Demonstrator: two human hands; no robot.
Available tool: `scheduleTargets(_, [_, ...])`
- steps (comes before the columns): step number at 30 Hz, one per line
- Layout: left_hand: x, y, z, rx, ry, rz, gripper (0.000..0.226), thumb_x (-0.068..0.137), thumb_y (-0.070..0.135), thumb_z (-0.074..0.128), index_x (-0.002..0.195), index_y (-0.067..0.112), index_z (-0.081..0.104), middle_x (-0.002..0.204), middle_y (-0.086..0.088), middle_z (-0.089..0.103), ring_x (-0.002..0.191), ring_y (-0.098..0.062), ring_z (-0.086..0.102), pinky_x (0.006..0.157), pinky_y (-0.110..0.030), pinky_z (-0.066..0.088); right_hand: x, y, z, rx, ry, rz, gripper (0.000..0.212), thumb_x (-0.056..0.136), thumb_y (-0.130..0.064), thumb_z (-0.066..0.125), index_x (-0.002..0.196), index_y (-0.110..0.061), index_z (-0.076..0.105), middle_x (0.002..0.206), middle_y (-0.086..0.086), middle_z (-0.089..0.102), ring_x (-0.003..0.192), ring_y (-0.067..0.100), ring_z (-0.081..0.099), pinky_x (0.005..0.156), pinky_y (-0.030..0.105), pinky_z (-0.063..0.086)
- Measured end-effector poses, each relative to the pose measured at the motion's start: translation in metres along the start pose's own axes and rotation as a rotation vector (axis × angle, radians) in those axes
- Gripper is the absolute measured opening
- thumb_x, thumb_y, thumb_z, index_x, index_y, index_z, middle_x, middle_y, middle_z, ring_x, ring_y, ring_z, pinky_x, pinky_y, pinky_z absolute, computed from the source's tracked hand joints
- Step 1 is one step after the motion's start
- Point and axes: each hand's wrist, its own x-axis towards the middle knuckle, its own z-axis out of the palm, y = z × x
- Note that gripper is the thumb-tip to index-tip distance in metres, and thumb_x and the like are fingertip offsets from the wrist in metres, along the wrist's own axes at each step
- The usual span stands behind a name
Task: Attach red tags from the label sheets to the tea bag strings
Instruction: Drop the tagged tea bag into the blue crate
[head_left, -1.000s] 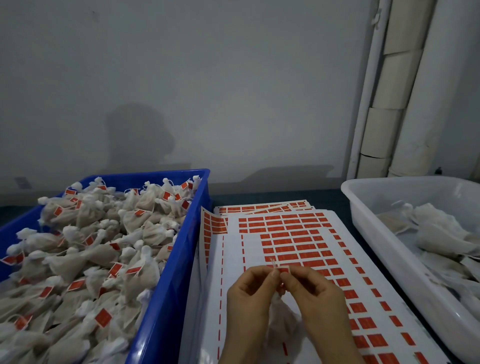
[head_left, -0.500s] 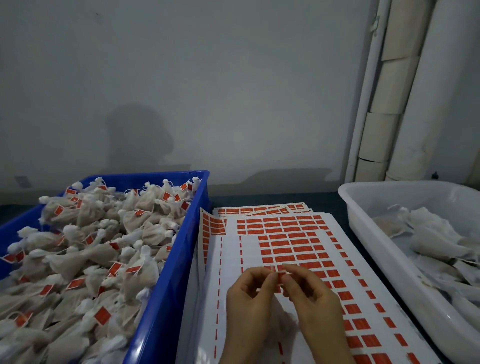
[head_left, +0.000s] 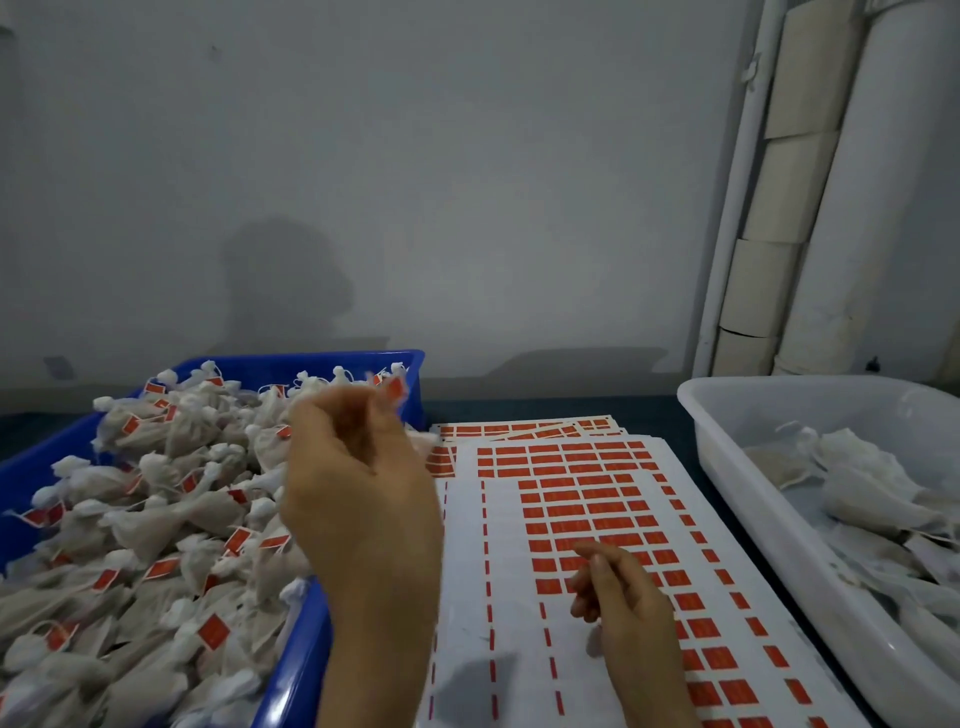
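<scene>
Though blur hides whether the left hand (head_left: 358, 478) grips the red tag (head_left: 395, 387), the right hand (head_left: 628, 613) hangs slack over unreadable label sheets (head_left: 519, 649).

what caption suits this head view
Left hand raised over the blue plastic bin of tagged tea bags, right hand above the white sheet of red tags

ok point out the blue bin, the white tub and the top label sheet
blue bin (head_left: 249, 364): head view, on its far rim
white tub (head_left: 779, 410): head view, on the bare far inner wall
top label sheet (head_left: 465, 571): head view, on the bare white strip left of the red tags
</scene>
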Motion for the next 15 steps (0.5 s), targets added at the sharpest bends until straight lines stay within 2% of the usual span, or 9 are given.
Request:
scheduleTargets(2, [0.015, -0.003, -0.003, 0.1, 0.124, 0.035, 0.011, 0.093, 0.023, 0.053, 0.101, 0.015, 0.051, 0.093, 0.006, 0.054, 0.079, -0.005, 0.053, 0.068, -0.016, 0.04, -0.001, -0.002, -0.001, 0.0, -0.013, 0.01, 0.015, 0.092, -0.019, 0.048, 0.088, -0.027, 0.06, 0.069, -0.003, 0.065, 0.064, 0.019, 0.062, 0.053, 0.017, 0.048])
scheduleTargets(4, [0.027, -0.016, -0.004, 0.222, 0.134, -0.041, 0.018, 0.095, 0.017, 0.051, 0.109, 0.006, 0.051, 0.104, -0.009, 0.054, 0.093, -0.018, 0.052, 0.077, -0.026, 0.042, -0.001, -0.003, -0.002, 0.009, -0.023, 0.017, 0.014, 0.092, -0.017, 0.048, 0.09, -0.024, 0.06, 0.07, -0.001, 0.066, 0.065, 0.02, 0.062, 0.054, 0.019, 0.048])
scheduleTargets(6, [0.038, -0.038, -0.004, 0.42, -0.021, -0.257, 0.024, 0.096, 0.013, 0.049, 0.115, -0.001, 0.049, 0.114, -0.019, 0.053, 0.102, -0.03, 0.052, 0.083, -0.036, 0.044, -0.001, -0.005, -0.002, 0.013, -0.026, 0.024, 0.015, 0.092, -0.016, 0.049, 0.09, -0.024, 0.061, 0.07, 0.0, 0.065, 0.065, 0.021, 0.061, 0.053, 0.02, 0.049])
scheduleTargets(8, [0.042, -0.053, -0.002, 0.623, -0.284, -0.457, 0.026, 0.095, 0.008, 0.048, 0.117, -0.007, 0.048, 0.112, -0.026, 0.054, 0.099, -0.038, 0.054, 0.077, -0.041, 0.043, -0.002, -0.005, -0.001, 0.006, -0.024, 0.029, 0.015, 0.092, -0.016, 0.049, 0.089, -0.025, 0.06, 0.07, 0.0, 0.065, 0.065, 0.02, 0.061, 0.053, 0.02, 0.049])
scheduleTargets(9, [0.039, -0.056, -0.001, 0.691, -0.387, -0.494, 0.025, 0.095, 0.005, 0.047, 0.115, -0.009, 0.049, 0.108, -0.027, 0.056, 0.094, -0.037, 0.055, 0.073, -0.041, 0.042, -0.002, -0.004, -0.001, 0.001, -0.023, 0.033, 0.015, 0.092, -0.016, 0.049, 0.089, -0.025, 0.06, 0.07, -0.001, 0.065, 0.065, 0.02, 0.061, 0.054, 0.02, 0.049])
scheduleTargets(12, [0.02, -0.06, 0.0, 0.845, -0.459, -0.354, 0.02, 0.096, 0.011, 0.043, 0.109, -0.003, 0.051, 0.102, -0.019, 0.057, 0.082, -0.028, 0.054, 0.064, -0.037, 0.042, -0.002, -0.004, 0.0, -0.003, -0.016, 0.046, 0.016, 0.092, -0.015, 0.05, 0.089, -0.026, 0.06, 0.07, -0.001, 0.065, 0.066, 0.019, 0.061, 0.056, 0.022, 0.05])
scheduleTargets(15, [-0.001, -0.053, 0.002, 1.068, -0.44, -0.152, 0.025, 0.095, 0.02, 0.042, 0.116, 0.008, 0.048, 0.109, -0.011, 0.058, 0.092, -0.026, 0.058, 0.066, -0.037, 0.044, -0.004, -0.002, 0.0, -0.012, 0.003, 0.03, 0.017, 0.092, -0.013, 0.051, 0.089, -0.028, 0.06, 0.069, -0.003, 0.065, 0.064, 0.018, 0.061, 0.054, 0.019, 0.048])
